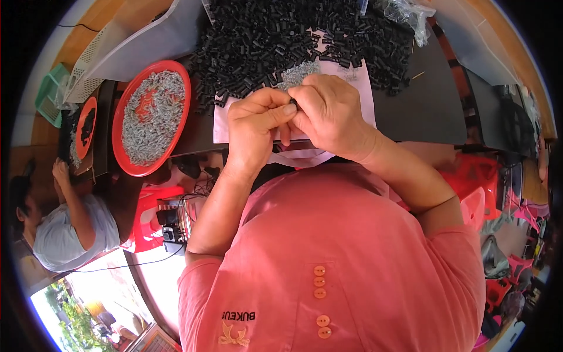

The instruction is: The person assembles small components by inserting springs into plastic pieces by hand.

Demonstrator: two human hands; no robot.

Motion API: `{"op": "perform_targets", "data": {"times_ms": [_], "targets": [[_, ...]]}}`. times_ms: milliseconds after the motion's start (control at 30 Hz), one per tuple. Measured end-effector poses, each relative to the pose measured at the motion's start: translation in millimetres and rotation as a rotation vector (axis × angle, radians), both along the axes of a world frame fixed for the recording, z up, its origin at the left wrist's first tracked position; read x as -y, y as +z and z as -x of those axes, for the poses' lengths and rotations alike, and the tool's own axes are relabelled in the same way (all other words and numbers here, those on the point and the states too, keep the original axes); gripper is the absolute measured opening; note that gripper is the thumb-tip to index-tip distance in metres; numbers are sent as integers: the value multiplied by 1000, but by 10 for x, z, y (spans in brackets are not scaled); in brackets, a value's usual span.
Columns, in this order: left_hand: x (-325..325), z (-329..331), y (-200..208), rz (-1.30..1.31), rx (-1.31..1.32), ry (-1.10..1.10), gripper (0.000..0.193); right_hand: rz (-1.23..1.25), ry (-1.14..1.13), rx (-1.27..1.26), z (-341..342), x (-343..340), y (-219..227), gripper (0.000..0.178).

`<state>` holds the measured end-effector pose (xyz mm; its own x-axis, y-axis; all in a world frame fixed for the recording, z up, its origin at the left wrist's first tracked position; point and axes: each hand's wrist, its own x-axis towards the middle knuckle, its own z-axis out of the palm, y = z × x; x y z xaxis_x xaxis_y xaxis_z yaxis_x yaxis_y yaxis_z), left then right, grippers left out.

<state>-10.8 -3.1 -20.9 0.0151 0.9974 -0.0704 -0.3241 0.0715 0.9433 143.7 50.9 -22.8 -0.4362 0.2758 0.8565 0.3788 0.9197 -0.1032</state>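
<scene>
My left hand (255,122) and my right hand (332,112) meet above the near edge of the table, both with fingers pinched together. Between their fingertips sits a small black plastic piece (293,103), mostly hidden by the thumbs and knuckles. Just beyond the hands is a little heap of small silvery pieces (301,73), too fine to make out, on a pale pink cloth (365,108). A large pile of short black tubular plastic pieces (258,41) spreads behind and on both sides of it.
A red round tray (186,100) with many silvery pieces stands at left. Beyond it lie a smaller orange tray (88,108) and a green basket (50,97). Another person (70,229) works at far left. Plastic bags (413,20) rest at the back right. Red stools (155,220) stand below.
</scene>
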Motion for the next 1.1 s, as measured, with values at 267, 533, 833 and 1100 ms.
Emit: {"op": "perform_targets", "data": {"times_ms": [267, 533, 833, 1100], "targets": [[28, 7, -17, -76, -65, -35, 4, 37, -9, 67, -33, 117, -24, 24], [107, -27, 235, -307, -172, 295, 3, 237, 52, -105, -201, 81, 88, 27], [-931, 1262, 1225, -510, -1060, 750, 17, 190, -293, 253, -914, -365, 153, 8], [-727, 69, 370, -852, -1128, 217, 13, 166, -332, 387, -934, -280, 57, 11]]}}
